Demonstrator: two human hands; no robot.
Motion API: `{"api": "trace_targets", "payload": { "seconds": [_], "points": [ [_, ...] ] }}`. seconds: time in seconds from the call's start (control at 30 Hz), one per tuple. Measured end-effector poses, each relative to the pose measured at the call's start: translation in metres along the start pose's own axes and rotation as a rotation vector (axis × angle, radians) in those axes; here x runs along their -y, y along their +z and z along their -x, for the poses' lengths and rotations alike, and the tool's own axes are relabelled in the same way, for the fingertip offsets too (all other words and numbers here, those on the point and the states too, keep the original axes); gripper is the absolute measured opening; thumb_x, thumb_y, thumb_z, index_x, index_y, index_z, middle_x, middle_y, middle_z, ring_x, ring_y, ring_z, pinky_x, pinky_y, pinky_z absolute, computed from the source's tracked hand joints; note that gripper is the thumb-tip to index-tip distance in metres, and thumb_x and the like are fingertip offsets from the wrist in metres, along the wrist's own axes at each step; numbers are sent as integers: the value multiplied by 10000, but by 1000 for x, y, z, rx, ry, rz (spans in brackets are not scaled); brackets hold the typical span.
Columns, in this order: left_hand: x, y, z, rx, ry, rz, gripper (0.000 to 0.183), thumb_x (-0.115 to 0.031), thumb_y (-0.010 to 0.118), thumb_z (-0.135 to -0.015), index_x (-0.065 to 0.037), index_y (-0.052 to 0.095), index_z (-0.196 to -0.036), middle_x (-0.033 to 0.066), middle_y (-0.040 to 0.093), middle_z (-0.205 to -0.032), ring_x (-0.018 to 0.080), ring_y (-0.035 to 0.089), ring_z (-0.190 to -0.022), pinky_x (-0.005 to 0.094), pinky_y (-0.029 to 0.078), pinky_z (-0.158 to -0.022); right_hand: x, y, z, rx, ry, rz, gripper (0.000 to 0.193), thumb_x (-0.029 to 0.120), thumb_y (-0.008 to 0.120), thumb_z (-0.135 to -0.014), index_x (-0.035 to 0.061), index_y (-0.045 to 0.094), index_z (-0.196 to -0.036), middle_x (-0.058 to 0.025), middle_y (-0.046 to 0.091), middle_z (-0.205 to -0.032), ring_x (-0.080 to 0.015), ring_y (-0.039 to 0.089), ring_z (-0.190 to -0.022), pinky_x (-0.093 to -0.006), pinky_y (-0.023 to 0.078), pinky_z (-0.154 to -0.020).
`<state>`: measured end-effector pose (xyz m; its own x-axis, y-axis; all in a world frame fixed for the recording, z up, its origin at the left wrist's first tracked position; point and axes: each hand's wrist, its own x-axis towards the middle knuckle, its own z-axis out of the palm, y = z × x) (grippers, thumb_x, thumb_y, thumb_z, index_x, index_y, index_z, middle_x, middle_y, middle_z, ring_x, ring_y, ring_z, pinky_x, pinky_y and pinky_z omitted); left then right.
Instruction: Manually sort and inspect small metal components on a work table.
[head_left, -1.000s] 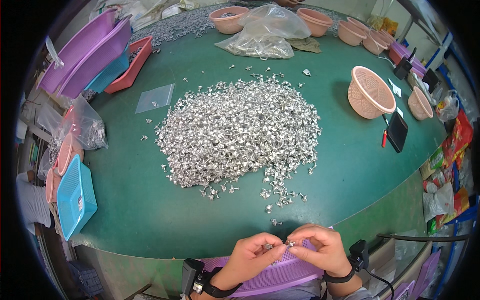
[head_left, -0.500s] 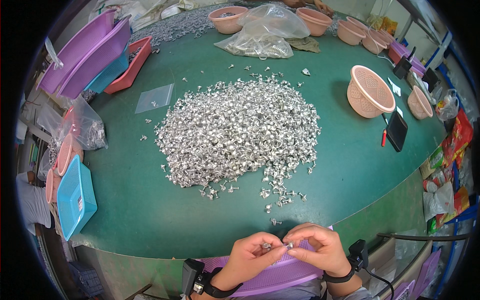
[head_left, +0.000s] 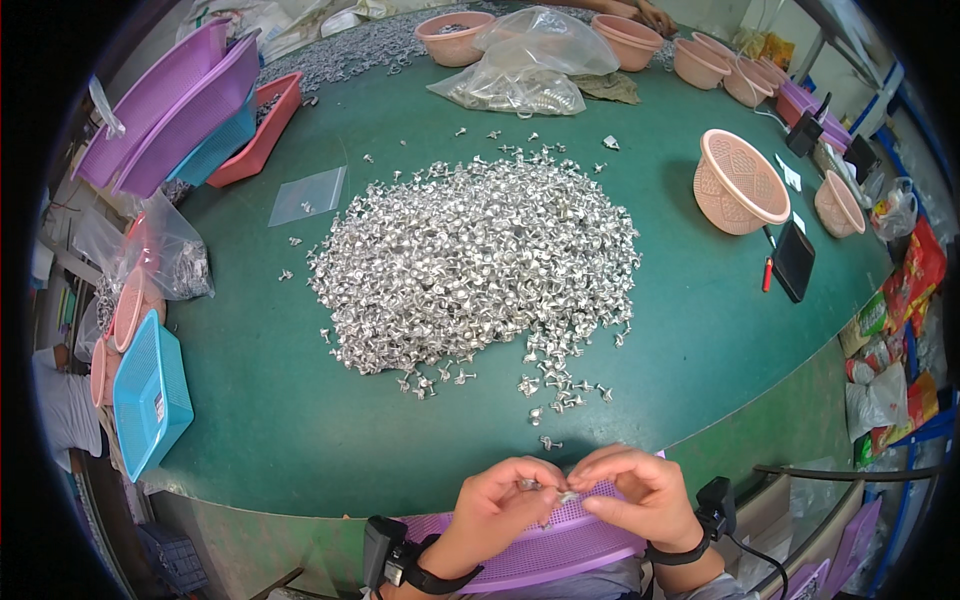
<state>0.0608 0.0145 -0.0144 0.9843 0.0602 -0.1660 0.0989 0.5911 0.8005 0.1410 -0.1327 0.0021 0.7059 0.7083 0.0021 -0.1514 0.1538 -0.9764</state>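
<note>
Landmark: central heap of small silver metal parts [head_left: 480, 265] on green table [head_left: 260, 420]. Containers: pink basket [head_left: 740, 182] right of heap, tipped on its side, mouth facing heap, contents not visible; pink bowls [head_left: 455, 38] behind heap, contents hard to make out; clear plastic bags [head_left: 520, 75] behind heap, w/ silver parts inside; stacked purple trays [head_left: 160, 100] far left of heap, interior hidden; blue basket [head_left: 150, 390] left-front of heap, on edge; purple basket [head_left: 560, 545] in front of heap, under hands, mostly covered. Left hand [head_left: 500, 505] & right hand [head_left: 630, 490], both pinching one small silver part [head_left: 555, 493] between fingertips, at table's near edge in front of heap; long axis approx. left–right; exact shape too small to tell. Forearms cut off by lower edge.
</note>
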Motion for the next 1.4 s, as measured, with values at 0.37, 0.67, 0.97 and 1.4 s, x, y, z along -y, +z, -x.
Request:
{"api": "trace_targets", "payload": {
  "seconds": [0.37, 0.67, 0.97, 1.4],
  "points": [
    [-5, -11, 2, -227, -137, 203, 20, -13, 439, -784, -17, 451, -798, 29, 423, -606, 53, 352, -483, 178, 251, -392, -22, 9, -20, -163, -200, 1094, 135, 69, 622, -641, 62, 564, -762, -46, 499, -803, -228, 436, -784, -315, 358, -682],
    [-3, -3, -3, -246, 71, -441, 127, -51, 569, -741, -28, 541, -863, -27, 511, -669, 14, 424, -577, 149, 338, -495, -10, 6, -8, -65, 55, 349, 96, 29, 604, -694, 22, 567, -782, -45, 574, -772, -108, 510, -663, -211, 407, -576],
    [-8, -1, -1, -133, 130, -489, 90, -21, 582, -717, -3, 564, -804, 12, 510, -666, 40, 414, -565, 166, 305, -483, -10, 3, 0, -13, 219, 51, 118, 21, 553, -744, -32, 552, -849, -81, 576, -800, -110, 528, -733, -217, 419, -651],
    [-7, 1, 0, -113, 139, -436, 69, -40, 578, -730, -31, 558, -796, 8, 524, -674, 37, 433, -561, 164, 334, -489, -5, 3, 3, 7, 265, -194, 148, 36, 508, -783, -48, 518, -904, -117, 577, -831, -146, 554, -803, -226, 441, -697]
  ]
}}
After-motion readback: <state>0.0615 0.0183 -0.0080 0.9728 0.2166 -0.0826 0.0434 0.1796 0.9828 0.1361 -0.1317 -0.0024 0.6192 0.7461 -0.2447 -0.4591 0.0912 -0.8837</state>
